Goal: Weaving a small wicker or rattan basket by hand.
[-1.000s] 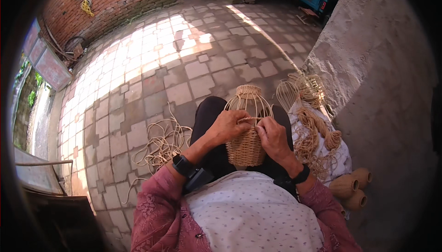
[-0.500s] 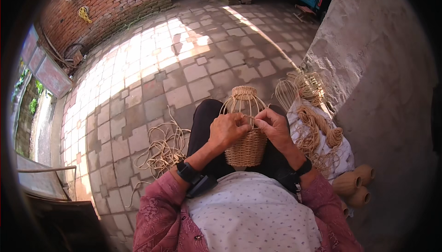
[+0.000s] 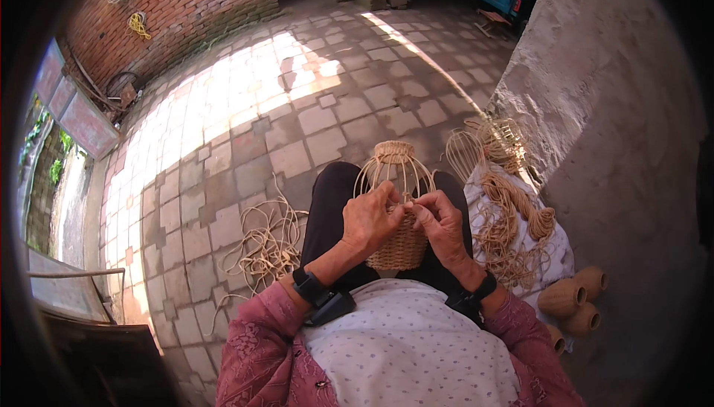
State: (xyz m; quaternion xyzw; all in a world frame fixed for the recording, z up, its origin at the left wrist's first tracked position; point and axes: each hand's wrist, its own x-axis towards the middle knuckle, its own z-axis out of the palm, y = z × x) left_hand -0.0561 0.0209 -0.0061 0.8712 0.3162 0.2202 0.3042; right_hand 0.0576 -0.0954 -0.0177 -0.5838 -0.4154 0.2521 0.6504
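A half-woven wicker basket (image 3: 396,252) rests between my knees. Its lower body is closely woven, a narrow woven collar (image 3: 394,151) tops it, and bare curved ribs span the gap between. My left hand (image 3: 370,217) lies against the left side, thumb and fingers pinched at the upper edge of the weave. Opposite it, my right hand (image 3: 440,222) pinches a strand of cord at the same edge. Both sets of fingertips nearly meet at the front ribs. The strand itself is mostly hidden by my fingers.
Loose cord (image 3: 269,247) lies tangled on the paving left of my knees. To the right, a white cloth (image 3: 547,247) bears bundled cord (image 3: 513,197), with open rib frames (image 3: 500,141) beyond it. Several small tan pots (image 3: 561,297) lie near a rough wall (image 3: 565,72).
My fingertips have shifted slightly at the weave's edge, with the right hand's fingers drawn a little lower and closer in. The basket stays in place between my knees.
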